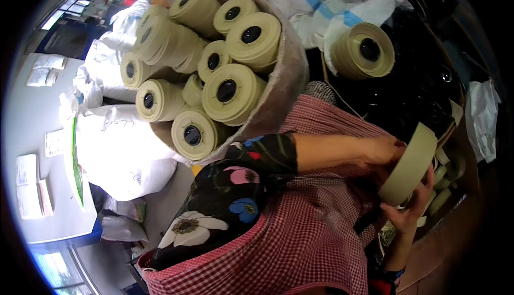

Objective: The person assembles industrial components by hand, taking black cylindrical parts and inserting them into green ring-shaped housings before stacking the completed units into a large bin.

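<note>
My right hand [408, 209] grips a wide pale olive ring [411, 167] from below, with the thumb on its near edge and the fingers round the far side. The ring is tilted, its broad outer band facing up and left. My left hand [383, 151] is at the ring's left side with fingers curled. Its fingertips are partly hidden by the ring, so what they hold cannot be made out. Below and beyond the ring lie several loose olive rings [440, 180]. Shiny black round pieces [396, 94] are heaped just above my hands.
A large sack-lined round container [292, 62] at upper left holds several olive spools [227, 91] with black centres. Another olive spool [358, 54] rests by the black heap. White sacks [126, 140] stand at left, beside a grey table [40, 118] bearing papers. A checked apron [300, 231] covers my lap.
</note>
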`<state>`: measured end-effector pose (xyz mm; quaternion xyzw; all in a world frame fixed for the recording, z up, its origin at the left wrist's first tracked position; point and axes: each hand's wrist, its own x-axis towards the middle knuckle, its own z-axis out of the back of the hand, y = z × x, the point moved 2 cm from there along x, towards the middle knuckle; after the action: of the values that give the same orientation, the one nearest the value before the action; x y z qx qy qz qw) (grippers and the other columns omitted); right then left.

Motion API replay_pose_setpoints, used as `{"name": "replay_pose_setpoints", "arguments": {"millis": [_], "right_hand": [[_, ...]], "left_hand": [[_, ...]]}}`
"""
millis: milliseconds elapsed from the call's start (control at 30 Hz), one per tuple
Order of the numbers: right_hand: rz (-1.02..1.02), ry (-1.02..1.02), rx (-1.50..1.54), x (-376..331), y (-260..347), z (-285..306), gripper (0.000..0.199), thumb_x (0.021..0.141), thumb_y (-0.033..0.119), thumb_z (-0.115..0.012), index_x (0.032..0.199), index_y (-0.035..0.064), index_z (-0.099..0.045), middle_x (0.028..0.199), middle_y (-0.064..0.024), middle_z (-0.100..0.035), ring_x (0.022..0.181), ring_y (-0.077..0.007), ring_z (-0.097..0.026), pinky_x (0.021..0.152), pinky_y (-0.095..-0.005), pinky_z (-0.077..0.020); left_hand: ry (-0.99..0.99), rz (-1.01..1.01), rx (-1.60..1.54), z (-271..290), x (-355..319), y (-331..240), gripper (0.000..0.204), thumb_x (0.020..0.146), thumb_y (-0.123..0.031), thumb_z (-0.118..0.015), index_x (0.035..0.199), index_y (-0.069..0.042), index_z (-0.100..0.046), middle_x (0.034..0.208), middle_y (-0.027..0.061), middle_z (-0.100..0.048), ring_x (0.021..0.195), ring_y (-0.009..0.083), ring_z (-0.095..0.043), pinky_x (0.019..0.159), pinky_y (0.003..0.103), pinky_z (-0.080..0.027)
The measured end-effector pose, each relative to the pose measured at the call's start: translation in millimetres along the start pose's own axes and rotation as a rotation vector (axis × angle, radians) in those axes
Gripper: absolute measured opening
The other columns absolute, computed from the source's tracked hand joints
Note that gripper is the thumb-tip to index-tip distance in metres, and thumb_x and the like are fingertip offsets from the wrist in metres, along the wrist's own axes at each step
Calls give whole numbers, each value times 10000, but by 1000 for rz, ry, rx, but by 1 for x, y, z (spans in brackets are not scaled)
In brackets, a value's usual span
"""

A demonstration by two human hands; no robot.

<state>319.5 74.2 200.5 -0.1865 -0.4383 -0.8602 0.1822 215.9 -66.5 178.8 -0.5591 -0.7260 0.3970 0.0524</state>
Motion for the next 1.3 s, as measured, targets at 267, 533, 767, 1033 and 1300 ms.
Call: {"name": "replay_pose_setpoints", "arguments": {"millis": [267,533,767,1033,1300], "right_hand": [[217,276,-336,14,17,13,308,644,127,-705,909,46,-570,1301,-151,-440,1244,-441,-352,972,-526,-362],[69,338,-376,22,21,12,271,655,-26,-633,904,44,-551,1347,-220,-391,1258,-425,-364,1000,-454,-364],[-232,-57,298,24,13,-14,661,736,463,-634,1196,29,-440,1412,-236,-259,1292,-360,-296,1026,-464,-270],[505,4,-192,38,28,-19,413,624,492,-656,937,227,-605,1177,-107,-508,1040,-308,-476,809,-443,-376],[611,232,-335,43,31,-14,351,591,315,-665,906,169,-613,1140,-45,-541,1068,-280,-490,878,-450,-371]], "left_hand": [[231,318,-193,20,-7,-2,348,876,-297,-577,1099,-30,-559,1034,104,-624,871,181,-631,739,352,-549],[40,430,-198,32,-13,1,361,877,-324,-572,1097,-38,-565,1003,97,-629,822,168,-637,705,331,-554],[58,98,-188,12,-6,1,375,873,-358,-573,1106,-65,-551,959,57,-618,813,155,-620,686,314,-550],[164,463,-48,38,-26,-18,315,910,-206,-544,1182,-49,-526,1069,103,-626,831,187,-654,677,341,-570],[515,553,-180,39,-26,-49,368,926,-243,-510,1229,-37,-483,1134,117,-596,946,187,-627,796,353,-545]]}}
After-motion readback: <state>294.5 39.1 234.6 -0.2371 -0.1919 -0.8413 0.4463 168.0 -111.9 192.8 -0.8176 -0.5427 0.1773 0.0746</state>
